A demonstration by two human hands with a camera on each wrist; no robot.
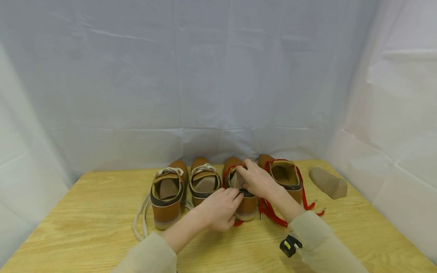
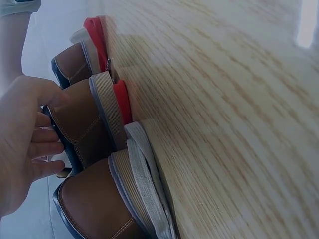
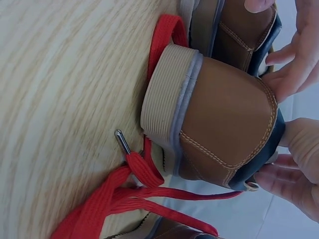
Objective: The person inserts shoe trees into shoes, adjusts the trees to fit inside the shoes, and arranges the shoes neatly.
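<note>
My left hand (image 1: 218,209) curls round the heel of the tan leather shoe with red laces (image 1: 243,189) to steady it, while my right hand (image 1: 257,181) pinches its tongue forward, opening the mouth between my hands. Its loose mate (image 1: 286,177) sits just right.

A pale plywood table (image 1: 85,212) carried four tan leather shoes (image 1: 167,197) in a row, loose red laces (image 1: 271,212), and a beige insole (image 1: 328,183).
</note>
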